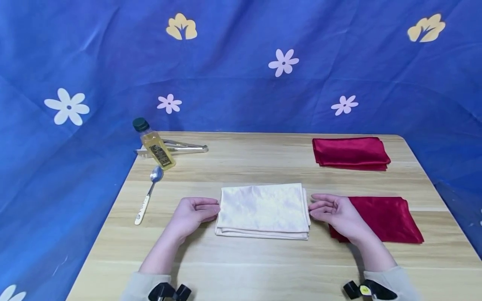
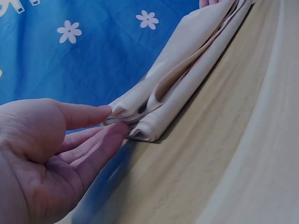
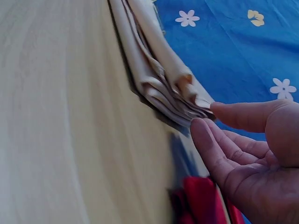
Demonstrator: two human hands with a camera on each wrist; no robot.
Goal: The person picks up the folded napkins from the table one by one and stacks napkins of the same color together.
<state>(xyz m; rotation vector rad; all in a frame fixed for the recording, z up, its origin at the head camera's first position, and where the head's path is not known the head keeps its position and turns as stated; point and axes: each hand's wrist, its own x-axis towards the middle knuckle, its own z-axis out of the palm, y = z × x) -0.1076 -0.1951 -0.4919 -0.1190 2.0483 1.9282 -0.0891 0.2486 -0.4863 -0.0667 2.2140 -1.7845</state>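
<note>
Well out to the left of the folded white cloth [image 1: 263,209], we pick up a spoon [image 1: 147,197], and beyond it a green-capped bottle [image 1: 156,146] in front of metal tongs [image 1: 190,149]. Now in to the cloth's left edge — here's the left hand [image 1: 196,215], thumb over the fingers with only a narrow gap, pinching the end of the layers. The white cloth itself lies flat on the wooden table [image 1: 241,267], squarely between the two hands. We'd call it light and soft, with a sheen that hints at slipperiness; nothing fragile, but loose folds gape at both ends, so we'd take all the layers at each short side, lower ones included, and keep it level. At the cloth's right edge the right hand [image 1: 337,213] mirrors that — thumb and fingertips close together, nipping the corner of the stack. Right of the cloth, we have a nearer red cloth [image 1: 388,219] partly behind that hand, and a farther red cloth [image 1: 350,154] beyond it.
</note>
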